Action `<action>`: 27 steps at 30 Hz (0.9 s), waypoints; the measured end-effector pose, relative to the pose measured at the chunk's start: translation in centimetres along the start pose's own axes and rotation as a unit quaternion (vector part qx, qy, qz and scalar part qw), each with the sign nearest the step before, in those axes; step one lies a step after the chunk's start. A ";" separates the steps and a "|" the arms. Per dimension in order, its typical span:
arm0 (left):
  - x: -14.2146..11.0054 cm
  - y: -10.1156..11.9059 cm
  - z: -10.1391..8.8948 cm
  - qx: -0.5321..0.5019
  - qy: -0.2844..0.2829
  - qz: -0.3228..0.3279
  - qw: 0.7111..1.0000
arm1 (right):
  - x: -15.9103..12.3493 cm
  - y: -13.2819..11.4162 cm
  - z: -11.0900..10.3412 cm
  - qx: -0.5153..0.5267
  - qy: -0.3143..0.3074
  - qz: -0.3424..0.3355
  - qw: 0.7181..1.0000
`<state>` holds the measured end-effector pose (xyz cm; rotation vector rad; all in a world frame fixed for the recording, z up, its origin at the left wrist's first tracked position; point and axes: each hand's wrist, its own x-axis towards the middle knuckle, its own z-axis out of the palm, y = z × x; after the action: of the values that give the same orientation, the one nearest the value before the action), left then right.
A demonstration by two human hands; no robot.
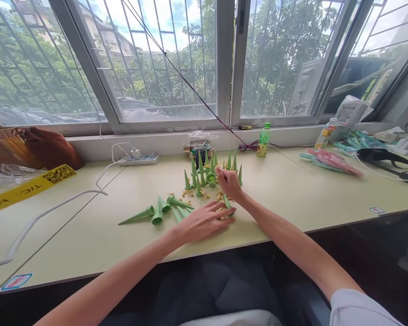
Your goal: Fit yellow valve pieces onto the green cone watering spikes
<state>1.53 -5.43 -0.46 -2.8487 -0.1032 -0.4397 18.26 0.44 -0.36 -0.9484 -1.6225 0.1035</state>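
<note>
My left hand (204, 222) lies low over the near part of the table, palm down with its fingers stretched and apart. Close to its fingertips a green plastic spike (226, 202) lies among small yellow pieces (220, 196). My right hand (228, 182) is closed beside a group of upright green spikes (198, 185); what its fingers hold, if anything, is hidden. One green spike (211, 178) in that group turns its round open end toward me. Left of my left hand, several loose green spikes (139, 215) lie on their sides, some partly covered by the hand.
Behind the spikes sits a small dark box with clear plastic wrap (201, 153). A green-capped bottle (264, 140) stands by the window sill. A power strip (139, 159) with a white cable is at left; pink and teal packets (333, 162) lie at right, near dark glasses (387, 160).
</note>
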 end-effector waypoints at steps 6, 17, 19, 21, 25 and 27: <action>-0.3 -2.4 1.1 -0.027 0.019 -0.022 0.999 | 0.1 0.5 0.0 0.000 0.004 -0.001 1.000; -0.1 -4.3 0.2 0.019 0.127 -0.107 0.986 | -0.1 0.5 0.1 -0.011 0.050 0.029 0.998; 0.5 -4.3 0.0 -0.043 0.209 -0.217 0.953 | -0.2 0.4 0.1 -0.012 0.064 0.039 0.997; 1.2 -4.2 0.1 -0.152 0.274 -0.341 0.886 | -0.2 0.1 0.1 -0.013 0.070 0.042 0.997; 2.2 -3.9 0.4 -0.447 0.282 -0.469 0.708 | -0.4 -0.4 0.3 -0.021 0.064 0.025 0.997; 2.2 -3.9 0.4 -0.574 0.231 -0.452 0.642 | -0.5 -0.6 0.3 -0.019 0.047 0.012 0.999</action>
<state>3.36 -1.45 0.79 -3.3168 -1.7765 -2.0448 17.65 -0.18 -0.53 -0.9871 -1.5313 0.0429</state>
